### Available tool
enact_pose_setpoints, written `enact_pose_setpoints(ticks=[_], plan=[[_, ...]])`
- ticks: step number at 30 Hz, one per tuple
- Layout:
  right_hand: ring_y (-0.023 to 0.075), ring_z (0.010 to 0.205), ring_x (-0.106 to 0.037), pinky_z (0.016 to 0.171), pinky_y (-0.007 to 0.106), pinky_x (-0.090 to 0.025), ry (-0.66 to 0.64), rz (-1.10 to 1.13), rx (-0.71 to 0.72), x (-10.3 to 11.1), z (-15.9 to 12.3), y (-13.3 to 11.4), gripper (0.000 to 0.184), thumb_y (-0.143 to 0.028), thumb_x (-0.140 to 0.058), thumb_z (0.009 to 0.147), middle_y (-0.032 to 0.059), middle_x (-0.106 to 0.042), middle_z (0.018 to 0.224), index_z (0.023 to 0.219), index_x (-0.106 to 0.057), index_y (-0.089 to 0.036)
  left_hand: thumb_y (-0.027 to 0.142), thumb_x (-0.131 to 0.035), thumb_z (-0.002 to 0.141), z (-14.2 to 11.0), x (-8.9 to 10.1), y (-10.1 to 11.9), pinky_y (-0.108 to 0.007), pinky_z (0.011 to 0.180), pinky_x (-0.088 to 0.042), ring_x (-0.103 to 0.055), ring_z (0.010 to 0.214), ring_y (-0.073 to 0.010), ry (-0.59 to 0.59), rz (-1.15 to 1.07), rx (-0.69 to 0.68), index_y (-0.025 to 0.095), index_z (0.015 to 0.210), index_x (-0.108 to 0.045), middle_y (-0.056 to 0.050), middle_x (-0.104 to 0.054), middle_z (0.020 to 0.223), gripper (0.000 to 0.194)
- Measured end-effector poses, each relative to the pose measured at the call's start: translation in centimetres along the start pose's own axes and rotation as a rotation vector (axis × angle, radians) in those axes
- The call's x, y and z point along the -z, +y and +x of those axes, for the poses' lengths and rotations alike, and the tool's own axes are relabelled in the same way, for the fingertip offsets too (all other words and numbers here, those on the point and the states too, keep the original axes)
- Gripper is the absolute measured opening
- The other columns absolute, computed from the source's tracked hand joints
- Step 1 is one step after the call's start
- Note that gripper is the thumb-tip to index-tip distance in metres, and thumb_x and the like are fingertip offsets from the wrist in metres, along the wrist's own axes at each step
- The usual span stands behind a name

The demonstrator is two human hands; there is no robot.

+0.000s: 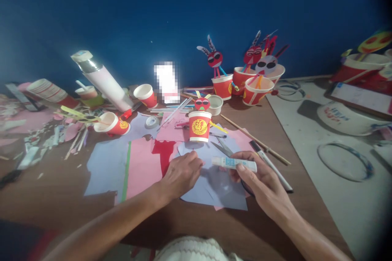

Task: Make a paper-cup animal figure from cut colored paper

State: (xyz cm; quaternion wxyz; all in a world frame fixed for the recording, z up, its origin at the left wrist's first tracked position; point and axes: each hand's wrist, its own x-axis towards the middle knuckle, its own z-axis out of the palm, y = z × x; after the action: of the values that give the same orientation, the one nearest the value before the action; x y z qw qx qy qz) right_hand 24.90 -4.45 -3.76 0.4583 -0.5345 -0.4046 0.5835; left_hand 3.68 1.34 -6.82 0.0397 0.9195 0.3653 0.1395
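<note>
My right hand [260,179] is closed around a white glue stick [234,164] with blue print, held level with its narrower end to the left. My left hand [183,173] is closed just left of it, fingertips pinched together; whatever they may hold is too small to make out. Beneath both hands lie light blue paper [211,195] and pink paper [142,163], with a red paper piece [163,153] by my left wrist. Scissors [225,149] lie partly hidden behind the glue stick. Just beyond my hands stands a red paper cup [199,128] with a paper face above its rim.
More decorated cups [257,89] stand at the back right. At the left are a tipped cup [112,124], a tilted white thermos [105,83] and paper scraps [39,147]. A white marker [272,167] and a wooden stick [257,140] lie right; a tape roll [151,122] lies centre-left.
</note>
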Motion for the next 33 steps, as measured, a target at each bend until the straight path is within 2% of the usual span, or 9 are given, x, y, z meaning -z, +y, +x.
enact_pose_setpoints(ticks=[8,12,16,19,23,27,33], plan=[[0.015,0.066,-0.056,0.057,0.024,-0.044,-0.009,-0.024,0.014,0.0,0.4,0.4,0.028,-0.045,-0.053,0.084,0.0018,-0.061,0.07,0.098,-0.049,-0.021,0.018,-0.039,0.089,-0.7,0.8,0.0,-0.022,0.057,-0.039,-0.052,0.067,-0.0122,-0.056,-0.101,0.01,0.017,0.087,-0.058,-0.002,-0.054,0.076,0.02],[0.0125,0.055,-0.052,0.046,0.022,-0.04,0.057,-0.078,0.021,-0.3,0.7,0.4,0.028,-0.044,-0.058,0.08,0.0001,-0.06,0.068,0.093,-0.05,-0.021,0.018,-0.038,0.089,-1.3,1.3,-0.3,-0.022,0.06,-0.041,-0.051,0.066,-0.0115,-0.079,-0.167,0.06,0.019,0.097,-0.059,-0.002,-0.053,0.079,0.023],[0.0095,0.043,-0.042,0.038,0.02,-0.033,0.114,-0.363,0.087,-1.0,0.6,-0.2,0.025,-0.043,-0.058,0.079,-0.0032,-0.056,0.059,0.09,-0.053,-0.021,0.014,-0.038,0.088,-2.4,0.7,-1.0,-0.023,0.058,-0.04,-0.05,0.066,-0.0123,-0.05,-0.114,0.011,0.02,0.104,-0.057,-0.001,-0.052,0.075,0.026],[0.0086,0.036,-0.037,0.037,0.021,-0.029,0.073,-0.681,0.216,-1.8,0.8,-0.9,0.023,-0.042,-0.053,0.082,-0.0069,-0.047,0.048,0.092,-0.055,-0.021,0.013,-0.039,0.085,-2.9,0.2,-1.4,-0.024,0.056,-0.038,-0.05,0.065,-0.0128,-0.036,-0.058,-0.049,0.019,0.104,-0.056,-0.001,-0.052,0.074,0.025],[0.0107,0.038,-0.047,0.043,0.021,-0.034,-0.027,-0.985,0.388,-3.0,2.0,-1.6,0.019,-0.036,-0.05,0.085,-0.0076,-0.048,0.044,0.094,-0.054,-0.02,0.017,-0.041,0.086,-3.1,0.3,-1.6,-0.026,0.057,-0.039,-0.051,0.068,-0.0141,-0.054,-0.074,-0.082,0.02,0.101,-0.055,-0.001,-0.054,0.078,0.021],[0.0122,0.038,-0.051,0.044,0.022,-0.034,-0.077,-1.156,0.463,-3.8,3.0,-1.6,0.017,-0.035,-0.049,0.086,-0.0064,-0.053,0.046,0.094,-0.052,-0.02,0.019,-0.037,0.088,-3.3,0.7,-1.9,-0.028,0.059,-0.04,-0.05,0.068,-0.0147,-0.058,-0.12,-0.08,0.018,0.086,-0.056,-0.002,-0.053,0.077,0.019],[0.0131,0.035,-0.052,0.042,0.023,-0.034,-0.092,-1.281,0.469,-4.0,3.4,-1.3,0.018,-0.037,-0.048,0.087,-0.0059,-0.056,0.046,0.095,-0.052,-0.021,0.018,-0.038,0.088,-4.0,1.6,-1.9,-0.03,0.063,-0.041,-0.051,0.073,-0.0159,-0.077,-0.131,-0.032,0.019,0.082,-0.054,-0.003,-0.053,0.079,0.017]])
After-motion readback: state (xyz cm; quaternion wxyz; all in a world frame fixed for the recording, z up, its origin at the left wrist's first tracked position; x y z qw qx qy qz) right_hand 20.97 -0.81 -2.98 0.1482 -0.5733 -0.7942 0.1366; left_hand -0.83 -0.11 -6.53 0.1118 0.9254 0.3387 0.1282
